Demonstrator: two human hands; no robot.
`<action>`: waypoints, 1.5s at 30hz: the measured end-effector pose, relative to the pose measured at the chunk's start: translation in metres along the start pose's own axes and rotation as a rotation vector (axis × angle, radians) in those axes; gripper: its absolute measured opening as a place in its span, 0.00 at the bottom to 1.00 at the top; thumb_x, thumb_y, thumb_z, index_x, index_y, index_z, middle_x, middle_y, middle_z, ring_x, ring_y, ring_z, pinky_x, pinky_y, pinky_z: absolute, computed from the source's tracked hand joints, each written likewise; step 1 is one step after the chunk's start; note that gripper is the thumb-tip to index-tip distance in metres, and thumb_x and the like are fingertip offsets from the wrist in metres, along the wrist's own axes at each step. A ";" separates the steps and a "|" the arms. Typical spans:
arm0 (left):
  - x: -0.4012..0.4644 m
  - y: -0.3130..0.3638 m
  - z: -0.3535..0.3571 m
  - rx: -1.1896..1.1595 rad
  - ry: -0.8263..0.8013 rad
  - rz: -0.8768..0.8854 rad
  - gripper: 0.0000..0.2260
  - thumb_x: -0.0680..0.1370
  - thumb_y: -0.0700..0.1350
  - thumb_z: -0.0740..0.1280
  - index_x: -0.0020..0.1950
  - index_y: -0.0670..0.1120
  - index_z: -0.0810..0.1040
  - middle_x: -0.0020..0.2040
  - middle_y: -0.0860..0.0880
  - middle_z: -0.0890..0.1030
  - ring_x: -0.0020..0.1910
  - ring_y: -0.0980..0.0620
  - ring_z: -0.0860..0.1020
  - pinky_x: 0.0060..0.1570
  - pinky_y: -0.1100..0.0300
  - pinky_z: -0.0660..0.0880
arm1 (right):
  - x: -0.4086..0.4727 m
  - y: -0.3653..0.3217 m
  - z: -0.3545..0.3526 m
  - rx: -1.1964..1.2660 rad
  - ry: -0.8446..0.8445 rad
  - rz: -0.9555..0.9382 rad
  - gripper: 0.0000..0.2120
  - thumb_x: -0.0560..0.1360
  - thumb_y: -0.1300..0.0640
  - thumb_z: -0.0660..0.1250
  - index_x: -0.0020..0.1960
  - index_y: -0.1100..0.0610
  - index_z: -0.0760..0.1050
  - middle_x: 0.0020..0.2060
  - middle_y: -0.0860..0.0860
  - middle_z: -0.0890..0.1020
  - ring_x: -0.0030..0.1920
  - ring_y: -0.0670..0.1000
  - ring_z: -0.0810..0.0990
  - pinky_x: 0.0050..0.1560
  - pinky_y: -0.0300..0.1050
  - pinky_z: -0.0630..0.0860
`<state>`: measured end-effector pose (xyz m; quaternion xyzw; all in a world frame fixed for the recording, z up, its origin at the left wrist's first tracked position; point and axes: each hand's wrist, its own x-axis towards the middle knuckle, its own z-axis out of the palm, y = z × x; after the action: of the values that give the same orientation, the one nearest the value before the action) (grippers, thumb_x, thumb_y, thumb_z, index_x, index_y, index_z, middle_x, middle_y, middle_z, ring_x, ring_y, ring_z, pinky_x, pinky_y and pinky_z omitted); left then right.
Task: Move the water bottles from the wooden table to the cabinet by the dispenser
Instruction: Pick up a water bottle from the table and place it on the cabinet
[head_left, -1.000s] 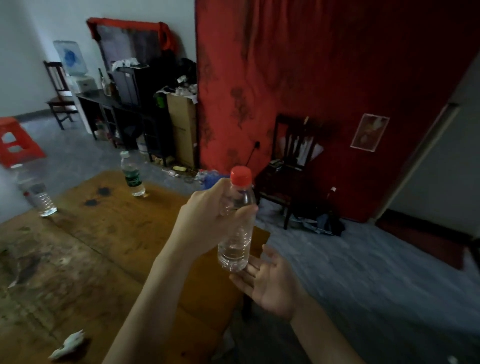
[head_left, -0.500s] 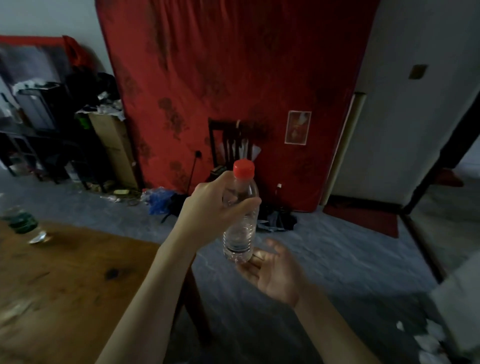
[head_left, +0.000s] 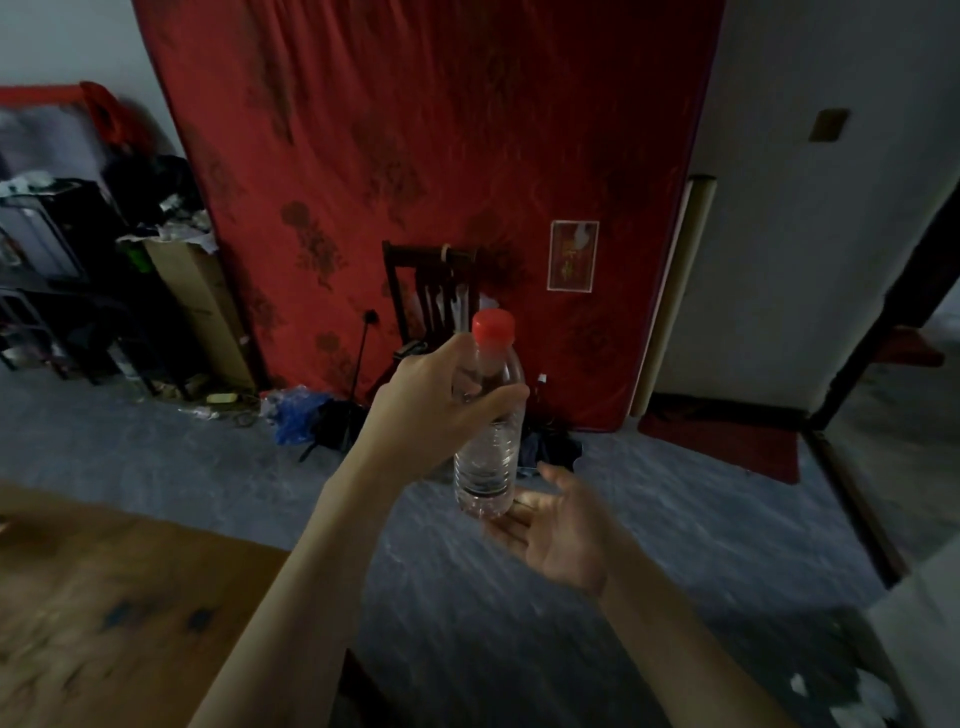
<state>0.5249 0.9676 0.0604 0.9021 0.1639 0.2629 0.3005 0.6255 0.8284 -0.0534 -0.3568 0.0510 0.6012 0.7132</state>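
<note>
Head camera gives me a wide, dim look at the room, and in the middle of it my left hand (head_left: 436, 405) is clamped around the upper body of a clear water bottle (head_left: 488, 441), thumb across the front and the other fingers wrapped behind, just under its red cap (head_left: 493, 326). The bottle stands upright in the air, clear of the wooden table (head_left: 104, 597), whose corner fills the lower left of the view. Water shows in the lower part of the bottle. My right hand (head_left: 561, 530) is held palm up with the fingers spread apart, directly beneath the bottle's base; from here I cannot tell whether the fingertips touch the base or sit just under it. It grips nothing. Behind the bottle a red patterned cloth (head_left: 426, 156) hangs down the wall, with a dark wooden chair (head_left: 431, 296) against it and a small red picture (head_left: 573, 254) fixed to the cloth right of the chair. To the left stand a cardboard box (head_left: 202, 312) and dark cluttered shelving (head_left: 62, 280). A blue plastic bag (head_left: 293, 413) lies on the grey floor (head_left: 649, 545) near the chair. At the far right a doorway (head_left: 914, 312) opens, with a red mat (head_left: 727, 441) on the floor before it.
</note>
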 end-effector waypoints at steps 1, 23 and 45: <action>0.008 -0.002 0.004 0.002 -0.004 -0.002 0.27 0.68 0.73 0.65 0.56 0.55 0.78 0.47 0.59 0.84 0.46 0.60 0.83 0.49 0.47 0.82 | 0.005 -0.007 -0.003 -0.001 -0.001 0.002 0.30 0.81 0.46 0.57 0.71 0.70 0.62 0.61 0.68 0.79 0.64 0.63 0.77 0.62 0.55 0.74; 0.261 -0.147 0.004 -0.007 0.110 -0.059 0.18 0.71 0.71 0.66 0.55 0.63 0.74 0.48 0.68 0.82 0.44 0.67 0.82 0.47 0.50 0.83 | 0.261 -0.192 0.057 -0.069 -0.083 0.119 0.35 0.79 0.42 0.60 0.73 0.68 0.63 0.62 0.67 0.79 0.63 0.63 0.78 0.61 0.55 0.76; 0.391 -0.279 -0.016 0.177 0.339 -0.454 0.24 0.71 0.72 0.64 0.58 0.59 0.77 0.52 0.65 0.83 0.50 0.66 0.81 0.55 0.52 0.81 | 0.493 -0.272 0.143 -0.333 -0.233 0.466 0.29 0.79 0.47 0.58 0.69 0.70 0.70 0.64 0.66 0.78 0.65 0.63 0.77 0.71 0.55 0.68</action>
<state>0.7937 1.3661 0.0427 0.8084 0.4315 0.3205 0.2400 0.9514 1.3088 -0.0730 -0.3760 -0.0496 0.7856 0.4888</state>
